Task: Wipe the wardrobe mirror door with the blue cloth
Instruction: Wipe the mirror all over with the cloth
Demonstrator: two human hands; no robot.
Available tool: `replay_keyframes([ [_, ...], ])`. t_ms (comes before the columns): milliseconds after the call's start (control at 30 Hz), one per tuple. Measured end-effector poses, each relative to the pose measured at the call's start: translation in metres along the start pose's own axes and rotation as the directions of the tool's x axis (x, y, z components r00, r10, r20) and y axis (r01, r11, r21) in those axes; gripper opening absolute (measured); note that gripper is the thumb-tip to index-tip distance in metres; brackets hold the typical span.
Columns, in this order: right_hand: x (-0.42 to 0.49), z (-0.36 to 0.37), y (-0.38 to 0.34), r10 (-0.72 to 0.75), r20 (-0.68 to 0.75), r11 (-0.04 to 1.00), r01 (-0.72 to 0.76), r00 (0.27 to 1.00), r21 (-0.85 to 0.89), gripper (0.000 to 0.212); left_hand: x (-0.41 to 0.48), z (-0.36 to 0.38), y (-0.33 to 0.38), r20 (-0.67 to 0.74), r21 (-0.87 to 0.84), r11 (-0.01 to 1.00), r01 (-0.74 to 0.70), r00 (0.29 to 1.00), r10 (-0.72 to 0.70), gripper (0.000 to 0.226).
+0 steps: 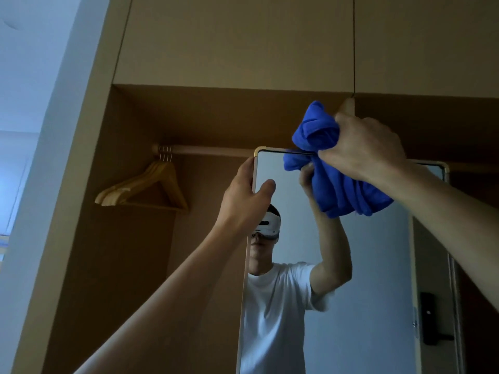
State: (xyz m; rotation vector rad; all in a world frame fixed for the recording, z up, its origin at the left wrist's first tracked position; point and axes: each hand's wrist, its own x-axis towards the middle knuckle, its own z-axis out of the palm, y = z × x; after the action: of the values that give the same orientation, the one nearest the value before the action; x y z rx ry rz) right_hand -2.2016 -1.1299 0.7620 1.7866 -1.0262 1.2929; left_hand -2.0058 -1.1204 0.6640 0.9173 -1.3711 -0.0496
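The tall mirror door point(372, 265) with a thin gold frame stands in the open wardrobe, seen from below. My left hand point(247, 197) grips its left edge just under the top corner, thumb on the glass. My right hand point(363, 147) holds a bunched blue cloth point(332, 163) against the mirror's top edge; the cloth hangs over the upper glass. The glass reflects a person in a white T-shirt, the raised arm and the cloth.
Several wooden hangers point(143, 188) hang on a rail point(210, 150) at the left inside the wardrobe. Closed upper cabinet doors point(235, 39) are overhead. A white wall point(32, 130) lies at the far left. A door with a dark handle point(429, 322) is reflected lower right.
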Motion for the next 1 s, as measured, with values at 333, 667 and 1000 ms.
replay_keyframes([
  [333,0.015,0.025,-0.046,-0.132,-0.056,0.986,0.137,0.990,0.097,0.029,-0.004,0.011,-0.006,-0.062,-0.126,0.991,0.039,0.997,-0.048,0.053],
  [667,0.011,0.035,-0.081,-0.409,-0.101,0.909,0.415,0.907,0.043,0.018,-0.017,-0.011,-0.018,0.086,-0.137,0.985,0.104,0.992,-0.093,0.046],
  [1000,-0.028,0.044,-0.095,-0.516,-0.077,0.847,0.495,0.853,-0.196,0.044,-0.043,-0.025,-0.026,0.151,-0.125,0.987,0.102,0.985,-0.083,0.041],
])
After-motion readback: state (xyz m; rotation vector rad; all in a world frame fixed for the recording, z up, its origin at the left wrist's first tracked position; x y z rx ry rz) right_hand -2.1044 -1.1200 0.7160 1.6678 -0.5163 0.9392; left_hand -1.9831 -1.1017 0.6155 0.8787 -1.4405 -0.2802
